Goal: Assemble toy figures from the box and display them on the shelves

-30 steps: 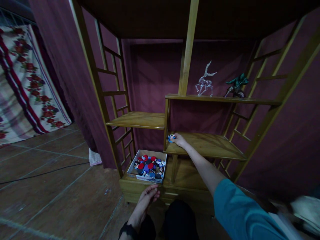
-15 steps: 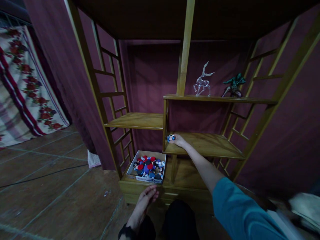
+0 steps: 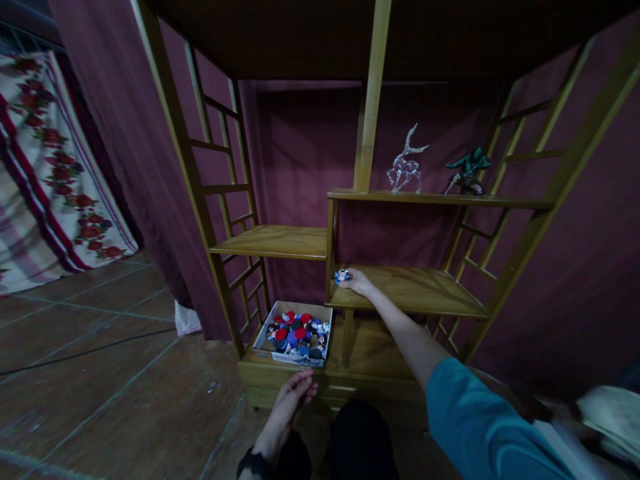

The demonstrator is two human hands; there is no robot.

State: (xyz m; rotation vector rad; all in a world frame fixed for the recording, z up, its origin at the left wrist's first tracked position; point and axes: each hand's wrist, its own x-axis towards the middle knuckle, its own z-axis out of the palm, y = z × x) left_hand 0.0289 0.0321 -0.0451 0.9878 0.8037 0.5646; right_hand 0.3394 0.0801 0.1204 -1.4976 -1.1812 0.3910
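Observation:
At the left end of the middle right shelf [image 3: 415,288], my right hand [image 3: 358,281] has its fingers closed around a small figurine [image 3: 343,275] in blue with a pale face. The hand hides part of it, and I cannot tell whether it rests on the board. My left hand [image 3: 296,392] hangs in front of the cabinet's base, fingers loosely stretched and holding nothing. Just above that hand, a shallow cardboard box [image 3: 299,361] stands on the bottom left shelf. Inside lies a heap of small toy figures [image 3: 295,335] in red, blue, black and white.
Above the right shelf stand a clear glass deer [image 3: 406,163] and a dark green crouching figure [image 3: 470,172]. A wooden upright [image 3: 373,100] divides the cabinet. Lattice sides frame it. A flowered cloth [image 3: 75,173] hangs far left, and a cable [image 3: 100,346] crosses the tiled floor.

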